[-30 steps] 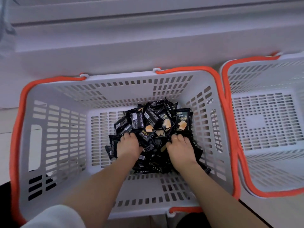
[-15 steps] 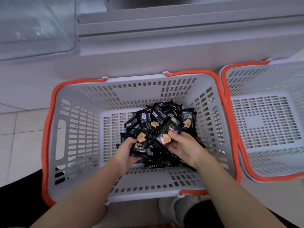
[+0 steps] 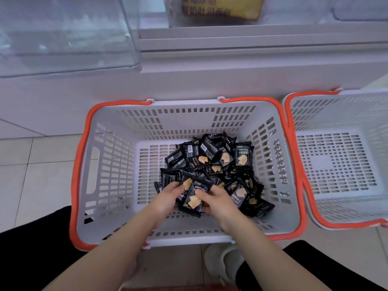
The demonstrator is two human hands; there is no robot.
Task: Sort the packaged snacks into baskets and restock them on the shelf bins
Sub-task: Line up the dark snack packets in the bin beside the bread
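The white slotted plastic basket with orange handles (image 3: 113,175) stands on the floor as the landmark here, and the sorting looks largely done for this snack: a heap of small black foil snack packets printed with pale cake squares (image 3: 212,160) lies on its bottom, toward its far right corner, all apparently of one kind. Restocking seems to be only starting. At the near edge of the heap, the left hand (image 3: 165,199) and the right hand (image 3: 217,201) meet around a small gathered bundle of black packets (image 3: 194,198); the fingers of both are curled round its sides, the left from the left and the right from the right, with the bundle held just above the basket bottom. How many packets are in the bundle cannot be told. Nearly the whole heap remains to be moved, so most of the shelf work is judged to be ahead. Just to the right of the landmark basket, touching its handle, sits a second white slotted basket with orange handles (image 3: 340,114), with nothing visible in it. Beyond the landmark basket rises a white shelf unit (image 3: 210,76); above and to the left is a clear plastic shelf bin (image 3: 69,38), and above centre a blurred yellow package (image 3: 220,7) sits behind a clear front. The floor is pale glossy tile (image 3: 42,164). Near the basket's front rim, a white shoe (image 3: 220,261) and dark trousers show.
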